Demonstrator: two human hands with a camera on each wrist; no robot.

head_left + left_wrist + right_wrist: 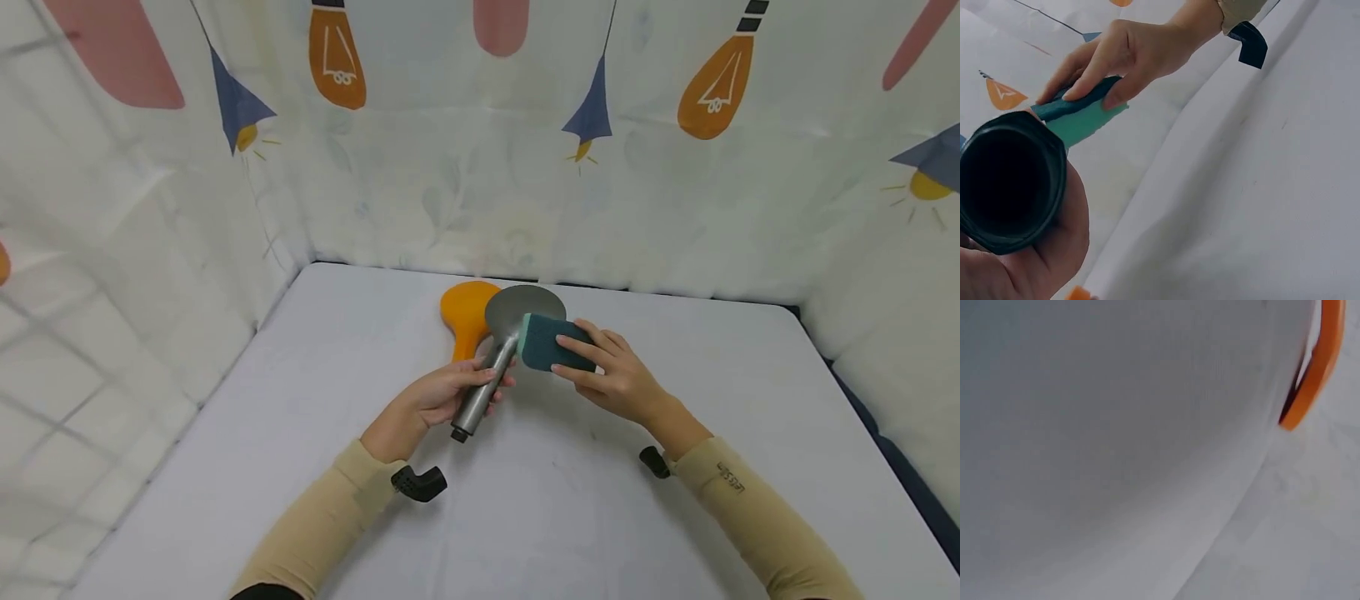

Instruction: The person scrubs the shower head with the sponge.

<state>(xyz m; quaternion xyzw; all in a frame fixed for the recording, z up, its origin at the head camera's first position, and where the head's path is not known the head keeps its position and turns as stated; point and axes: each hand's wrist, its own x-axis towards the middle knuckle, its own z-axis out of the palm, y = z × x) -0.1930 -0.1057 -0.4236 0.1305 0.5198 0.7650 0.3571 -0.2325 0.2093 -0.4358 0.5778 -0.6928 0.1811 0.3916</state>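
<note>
Above the white-covered desk (600,517), the left grip (450,392) wraps a grey metal round-headed utensil (507,348) by its handle; the right grip (617,379) pinches a rectangular teal-and-mint sponge (551,342) beside its neck. An orange round-headed paddle (467,308) shows alongside.

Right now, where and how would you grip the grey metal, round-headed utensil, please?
Probably round its cylindrical handle, from the near left: it slants that way, while the dark teal rectangular sponge in the right hand crowds the right side.
</note>
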